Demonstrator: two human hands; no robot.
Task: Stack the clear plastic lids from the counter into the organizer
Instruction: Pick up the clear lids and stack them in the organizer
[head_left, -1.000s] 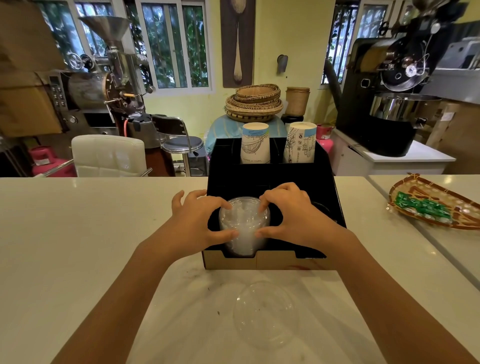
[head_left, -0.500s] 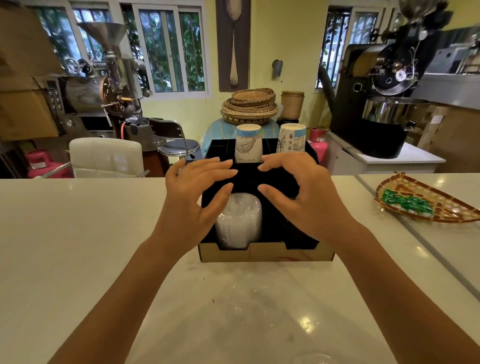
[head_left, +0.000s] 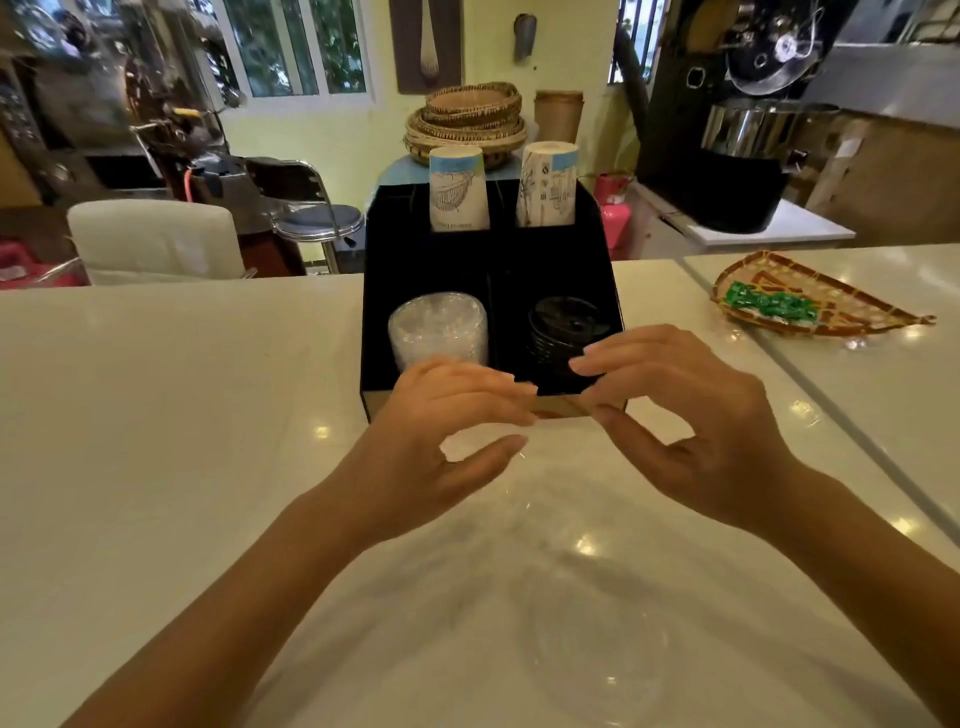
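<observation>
A black organizer (head_left: 426, 270) is seen standing on the pale counter (head_left: 156, 415), and every place here is given relative to it. In its front left compartment a stack of clear plastic lids (head_left: 439, 332) is held, and in the front right compartment a stack of black lids (head_left: 563, 332); two upside-down paper cups (head_left: 460, 187) are set in the rear compartments. The left hand (head_left: 436, 447) is held just in front of the organizer's front edge, below the clear stack, its grip apart, thumb and fingers curved around empty space with nothing clasped. The right hand (head_left: 691, 415) is held in front of the organizer's right half, its grip likewise apart, the fingertips overlapping the front edge near the black lids; whether the edge is touched cannot be told. One loose clear lid (head_left: 592, 639) is faintly seen lying on the counter well in front of the organizer, nearer the camera than both hands and apart from either grip. To the right of the organizer, a woven tray (head_left: 815, 296) with green packets is seen on the adjoining counter.
</observation>
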